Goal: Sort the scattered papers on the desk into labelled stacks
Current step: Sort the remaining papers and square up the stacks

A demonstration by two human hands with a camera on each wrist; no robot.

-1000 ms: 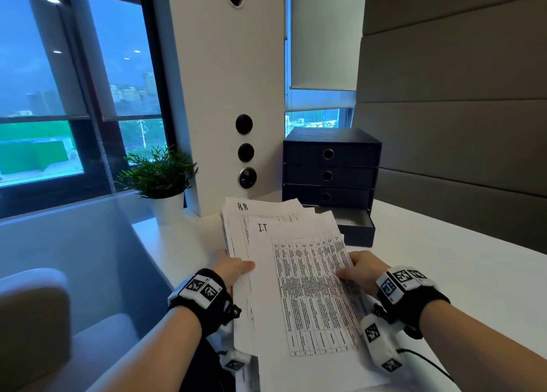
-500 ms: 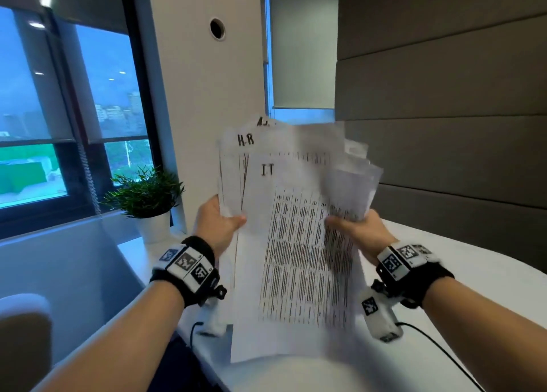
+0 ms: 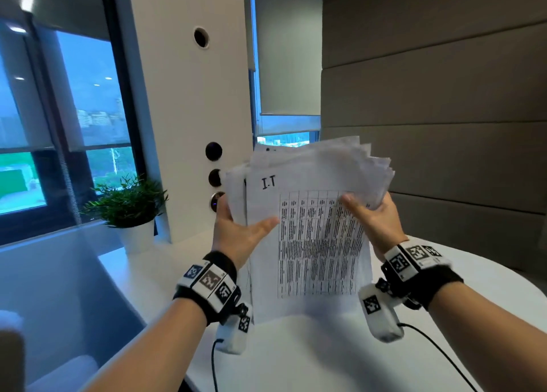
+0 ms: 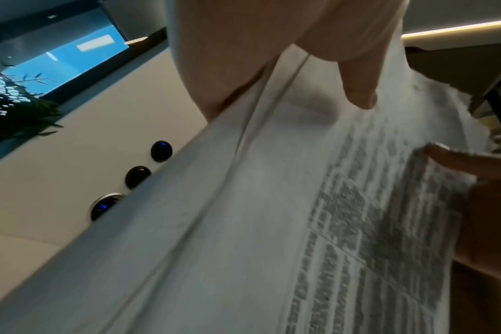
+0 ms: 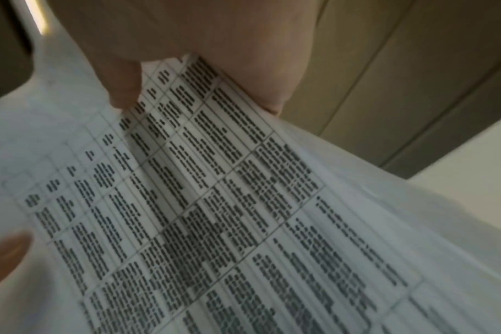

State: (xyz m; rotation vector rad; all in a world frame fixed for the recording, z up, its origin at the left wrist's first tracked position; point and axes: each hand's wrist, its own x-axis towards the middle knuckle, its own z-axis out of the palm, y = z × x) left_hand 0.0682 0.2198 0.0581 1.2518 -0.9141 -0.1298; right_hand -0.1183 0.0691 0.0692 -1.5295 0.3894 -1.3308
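While perhaps upright, hand-held papers (image 3: pixel 310 243)

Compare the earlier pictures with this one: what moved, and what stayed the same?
The sheaf of papers rose off the white desk and now stands upright. The left hand and right hand still grip its sides; the I.T sheet stays in front. The potted plant is unmoved.

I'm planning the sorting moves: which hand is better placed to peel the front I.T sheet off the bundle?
Probably the right hand: its thumb already pinches the I.T sheet at the fanned edge, while the left hand grips the bundle's squared side.
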